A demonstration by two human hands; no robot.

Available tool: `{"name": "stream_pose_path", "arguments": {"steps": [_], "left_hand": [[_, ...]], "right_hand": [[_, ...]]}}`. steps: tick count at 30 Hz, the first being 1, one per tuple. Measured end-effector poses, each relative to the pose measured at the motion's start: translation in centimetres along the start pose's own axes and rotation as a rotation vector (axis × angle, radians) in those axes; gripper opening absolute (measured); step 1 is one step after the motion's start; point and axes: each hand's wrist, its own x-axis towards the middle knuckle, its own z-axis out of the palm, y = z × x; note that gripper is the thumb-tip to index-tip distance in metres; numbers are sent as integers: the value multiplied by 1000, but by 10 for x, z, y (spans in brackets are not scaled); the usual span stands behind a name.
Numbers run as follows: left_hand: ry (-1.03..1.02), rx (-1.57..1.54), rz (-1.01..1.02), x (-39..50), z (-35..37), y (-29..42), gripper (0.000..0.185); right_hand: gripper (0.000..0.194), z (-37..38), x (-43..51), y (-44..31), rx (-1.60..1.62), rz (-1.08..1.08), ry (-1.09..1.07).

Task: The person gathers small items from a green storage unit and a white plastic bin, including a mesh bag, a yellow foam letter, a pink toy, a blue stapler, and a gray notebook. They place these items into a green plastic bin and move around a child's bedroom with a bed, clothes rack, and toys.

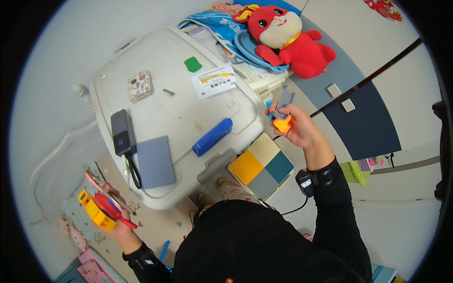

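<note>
My left hand [122,224], off the left side of the white bin lid [177,106], holds several things together: a yellow toy vehicle [97,212], a red object [108,205] and flat pieces whose kind I cannot tell. In my right hand [300,127], to the right of the lid, are a grey plastic channel-shaped piece [284,100], an orange plastic piece [282,124] and a small blue piece [269,105]. On the lid lie a blue-grey building baseplate [155,162], a blue cylindrical case [213,137] and a dark power bank [123,131] with cables plugged in.
Also on the lid are a patterned box [140,86], a small grey piece [168,92], a green piece [193,64] and a printed card [214,80]. A box topped with coloured baseplates [262,166] stands below my right hand. Behind sits a red plush toy [308,53].
</note>
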Motion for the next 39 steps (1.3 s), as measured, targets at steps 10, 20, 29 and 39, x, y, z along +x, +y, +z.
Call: {"name": "stream_pose_path", "arguments": {"steps": [10, 20, 29, 39], "left_hand": [[-82, 105, 168, -60, 13, -67, 67], [-27, 163, 187, -128, 6, -182, 78], [7, 103, 239, -196, 0, -199, 91], [-53, 177, 118, -175, 12, -207, 85]], "right_hand": [[32, -15, -3, 132, -268, 183, -38], [35, -39, -38, 159, -234, 256, -363], [34, -86, -41, 149, -162, 235, -304], [25, -151, -45, 132, 248, 73, -61]]}}
